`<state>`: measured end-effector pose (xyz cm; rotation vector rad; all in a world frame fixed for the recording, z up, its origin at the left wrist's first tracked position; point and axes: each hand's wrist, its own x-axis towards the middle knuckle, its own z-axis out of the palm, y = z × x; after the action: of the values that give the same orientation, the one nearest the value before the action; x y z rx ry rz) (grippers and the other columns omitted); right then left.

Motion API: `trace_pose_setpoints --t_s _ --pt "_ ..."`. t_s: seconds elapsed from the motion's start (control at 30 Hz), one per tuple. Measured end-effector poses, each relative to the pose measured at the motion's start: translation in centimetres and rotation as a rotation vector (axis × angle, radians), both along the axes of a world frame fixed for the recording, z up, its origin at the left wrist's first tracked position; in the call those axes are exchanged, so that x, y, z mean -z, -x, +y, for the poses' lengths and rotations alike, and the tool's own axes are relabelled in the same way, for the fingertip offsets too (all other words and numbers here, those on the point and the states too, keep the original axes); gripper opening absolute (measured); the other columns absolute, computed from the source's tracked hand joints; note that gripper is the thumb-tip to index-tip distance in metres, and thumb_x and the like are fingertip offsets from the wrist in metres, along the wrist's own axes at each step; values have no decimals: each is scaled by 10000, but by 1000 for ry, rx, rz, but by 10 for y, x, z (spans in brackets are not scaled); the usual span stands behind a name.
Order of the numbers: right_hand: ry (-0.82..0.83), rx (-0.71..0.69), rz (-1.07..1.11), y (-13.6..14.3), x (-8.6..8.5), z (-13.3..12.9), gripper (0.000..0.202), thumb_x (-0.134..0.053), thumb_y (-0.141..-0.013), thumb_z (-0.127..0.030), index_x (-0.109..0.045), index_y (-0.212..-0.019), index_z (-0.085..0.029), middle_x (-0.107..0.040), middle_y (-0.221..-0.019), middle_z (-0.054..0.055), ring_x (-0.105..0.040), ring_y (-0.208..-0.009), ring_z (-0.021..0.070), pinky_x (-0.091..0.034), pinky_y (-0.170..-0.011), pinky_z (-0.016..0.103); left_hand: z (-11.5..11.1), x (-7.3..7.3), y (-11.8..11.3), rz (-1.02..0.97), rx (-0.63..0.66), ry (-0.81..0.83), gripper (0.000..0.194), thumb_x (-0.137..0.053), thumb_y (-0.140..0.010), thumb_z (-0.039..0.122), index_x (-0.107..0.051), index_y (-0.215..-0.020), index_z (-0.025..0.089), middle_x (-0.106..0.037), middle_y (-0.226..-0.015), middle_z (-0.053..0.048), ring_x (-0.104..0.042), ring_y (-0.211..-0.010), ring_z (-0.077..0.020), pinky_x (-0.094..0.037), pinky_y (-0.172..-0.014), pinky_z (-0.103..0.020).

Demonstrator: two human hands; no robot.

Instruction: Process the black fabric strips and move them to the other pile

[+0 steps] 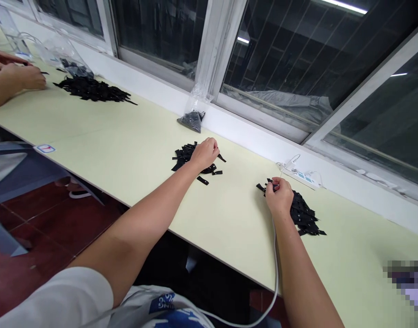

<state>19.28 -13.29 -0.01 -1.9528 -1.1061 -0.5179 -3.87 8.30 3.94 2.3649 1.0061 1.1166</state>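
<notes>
My left hand is closed over the right side of a small pile of short black fabric-like strips. One black strip sticks out from its fingertips and appears pinched there. A few loose strips lie just below, among them a black strip with a small light spot. Farther right, my right hand has its fingers closed on black strips at the upper left of a larger pile. The fingers and wrist hide part of that pile.
The pale yellow table runs along a windowed wall. A clear bag of dark pieces stands behind the left pile. A white power strip and a white cable are near my right arm. Another person's hands work beside a black pile.
</notes>
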Motion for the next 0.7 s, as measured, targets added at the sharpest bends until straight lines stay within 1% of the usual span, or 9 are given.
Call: trace_pose_setpoints --t_s 0.1,0.17,0.23,0.3,0.4,0.5,0.53,0.6,0.7 --pt "-1 -4 4 -1 1 0 275 -522 -810 -321 -646 -992 -157 -646 -894 82 -552 -755 210 -455 -809 374 1 4 1 95 72 15 124 -479 -880 189 -594 -927 188 -637 -1005 -95 -575 -896 -227 -429 -826 -366" --pt "1 -8 4 -2 2 0 272 -527 -808 -318 -647 -991 -156 -646 -897 82 -552 -754 209 -456 -812 374 0 6 1 204 178 7 179 -525 -849 213 -632 -991 191 -640 -1074 -104 -575 -994 -250 -427 -877 -376" --pt "11 -12 6 -2 2 0 268 -529 -806 -315 -647 -987 -157 -646 -897 83 -550 -756 210 -455 -816 376 -4 6 2 327 285 4 248 -576 -809 237 -663 -1040 208 -622 -1174 -111 -532 -1134 -286 -403 -954 -407" --pt "24 -15 12 -1 2 0 263 -528 -806 -316 -648 -982 -160 -645 -890 80 -547 -758 211 -454 -819 377 -9 4 4 421 340 18 264 -620 -769 259 -688 -1021 217 -598 -1238 -113 -476 -1219 -317 -368 -1013 -444" --pt "31 -23 9 0 1 1 254 -527 -803 -314 -653 -966 -164 -646 -873 75 -543 -758 211 -454 -824 377 -15 3 6 488 321 42 198 -685 -678 231 -702 -872 194 -581 -1240 -129 -442 -1229 -341 -342 -1042 -474" --pt "32 -33 1 1 1 1 253 -520 -806 -315 -661 -952 -165 -650 -858 76 -541 -747 211 -456 -817 375 -16 5 6 465 319 73 65 -688 -621 140 -672 -671 179 -604 -1130 -125 -451 -1183 -338 -322 -1050 -477" --pt "32 -36 2 1 1 2 254 -518 -806 -316 -664 -949 -165 -651 -853 76 -541 -740 210 -457 -812 374 -15 6 5 444 329 80 59 -679 -624 122 -660 -631 177 -614 -1090 -118 -459 -1166 -333 -314 -1054 -477" --pt "27 -41 11 1 1 3 256 -515 -801 -314 -668 -941 -164 -653 -842 75 -541 -725 207 -459 -799 371 -13 9 3 409 346 66 71 -661 -667 116 -666 -636 180 -635 -1060 -106 -471 -1155 -324 -303 -1057 -478" --pt "17 -40 32 1 0 3 260 -518 -786 -310 -674 -932 -161 -658 -831 74 -549 -715 205 -463 -795 375 -13 11 -3 347 343 2 108 -608 -795 167 -711 -800 200 -676 -1041 -95 -504 -1137 -304 -306 -1044 -469"
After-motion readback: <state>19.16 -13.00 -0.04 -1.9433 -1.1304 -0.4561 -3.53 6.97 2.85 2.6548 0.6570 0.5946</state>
